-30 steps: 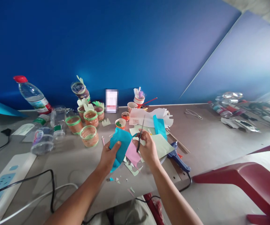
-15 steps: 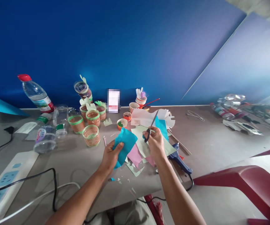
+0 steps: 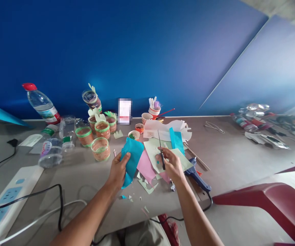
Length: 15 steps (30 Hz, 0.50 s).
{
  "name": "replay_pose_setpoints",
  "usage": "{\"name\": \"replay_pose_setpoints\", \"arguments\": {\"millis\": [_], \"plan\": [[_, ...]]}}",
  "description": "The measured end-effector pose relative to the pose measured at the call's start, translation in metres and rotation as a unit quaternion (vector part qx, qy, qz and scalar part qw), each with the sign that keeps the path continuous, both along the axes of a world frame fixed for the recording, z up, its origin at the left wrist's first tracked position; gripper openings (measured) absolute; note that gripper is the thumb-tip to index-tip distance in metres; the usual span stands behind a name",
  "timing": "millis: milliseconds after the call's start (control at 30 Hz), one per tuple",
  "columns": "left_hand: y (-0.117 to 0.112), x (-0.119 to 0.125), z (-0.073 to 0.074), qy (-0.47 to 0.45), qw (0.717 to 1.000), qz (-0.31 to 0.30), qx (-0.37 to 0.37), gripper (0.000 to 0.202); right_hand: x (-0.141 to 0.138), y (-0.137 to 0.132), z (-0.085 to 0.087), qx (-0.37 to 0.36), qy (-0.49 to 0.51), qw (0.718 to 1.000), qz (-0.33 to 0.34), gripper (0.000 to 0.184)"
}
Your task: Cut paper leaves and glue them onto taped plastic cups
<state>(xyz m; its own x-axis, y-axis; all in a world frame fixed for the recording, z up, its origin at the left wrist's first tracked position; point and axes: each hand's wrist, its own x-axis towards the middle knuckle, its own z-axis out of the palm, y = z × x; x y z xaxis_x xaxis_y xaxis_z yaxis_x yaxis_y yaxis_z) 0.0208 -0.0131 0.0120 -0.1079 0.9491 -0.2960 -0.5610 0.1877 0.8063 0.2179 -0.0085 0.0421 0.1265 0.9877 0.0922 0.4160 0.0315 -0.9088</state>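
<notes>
Head view: 2 bare hands work above a grey table (image 3: 229,160) that stands against a blue wall (image 3: 137,51).
Left hand (image 3: 118,169): closed on the blue paper, thumb on top, pinching it near its left edge.
Blue paper (image 3: 134,153): held up in front of the person, left of the scissors and apart from them; it hangs tilted, its lower corner pointing towards the table edge.
Right hand (image 3: 173,164): gripping the scissors by the handle end, above the pale green sheet.
Scissors (image 3: 162,154): blades pointing away from the person; whether they are parted, I cannot tell.
Pale green sheet (image 3: 151,152): lying partly beneath the right hand, overlapping the pink paper (image 3: 146,166).
Blue strip (image 3: 177,140): beyond the right hand, across the edge of the white sheet (image 3: 166,128).
Paper scraps (image 3: 148,187): scattered on the table between the forearms.
Glue gun (image 3: 198,179): to the right of the right hand, with a thin stick (image 3: 198,157) near it.
Wrapped cups (image 3: 100,154): brown with green rims, grouped left of the blue paper.
Bottle (image 3: 44,107): red-capped, leaning, at the far left by the wall.
</notes>
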Motion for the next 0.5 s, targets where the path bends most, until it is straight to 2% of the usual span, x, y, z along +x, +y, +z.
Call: {"name": "replay_pose_setpoints", "arguments": {"millis": [233,367,500], "plan": [[0.001,0.000,-0.005,-0.009,1.000,-0.010,0.006,0.044,-0.002,-0.002,-0.013,0.024,-0.044,0.999,0.016,0.028],[0.000,0.000,-0.002,-0.011,1.000,-0.012,0.006,0.046,-0.003,-0.004,-0.020,0.063,-0.027,0.998,0.000,0.033],[-0.001,0.001,0.001,-0.023,1.000,-0.013,0.004,0.044,-0.005,-0.006,-0.019,0.066,-0.006,0.997,0.051,0.035]]}}
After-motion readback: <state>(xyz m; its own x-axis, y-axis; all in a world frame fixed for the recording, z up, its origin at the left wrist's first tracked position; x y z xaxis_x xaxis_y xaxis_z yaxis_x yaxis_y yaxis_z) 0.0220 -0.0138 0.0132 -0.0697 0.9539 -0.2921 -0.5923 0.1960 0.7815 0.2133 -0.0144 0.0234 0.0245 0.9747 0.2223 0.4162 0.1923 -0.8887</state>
